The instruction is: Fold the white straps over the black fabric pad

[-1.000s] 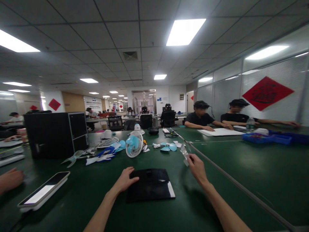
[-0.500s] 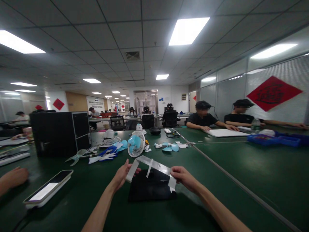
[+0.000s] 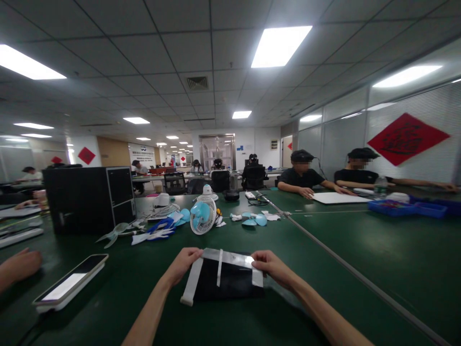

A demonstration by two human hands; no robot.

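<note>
At the near side of the green table [image 3: 201, 331], a flat black panel [image 3: 237, 283] lies beneath a pale translucent strip [image 3: 234, 259]; from where I stand I can't tell whether the two touch. The strip's left leg slants toward the table's near edge and ends in a small thick fold just past the panel's corner, while a thin leg and a shorter, wider one branch off the long band. It looks light, limp and slick, easy to crease, so the band's two far corners seem the surest hold. Fingers are closed on both: the left hand [image 3: 185, 265] pinches one corner, the right hand [image 3: 270, 266] the other. The panel seems stiff. Farther off sits a small white-and-blue fan [image 3: 203, 216], tilted.
</note>
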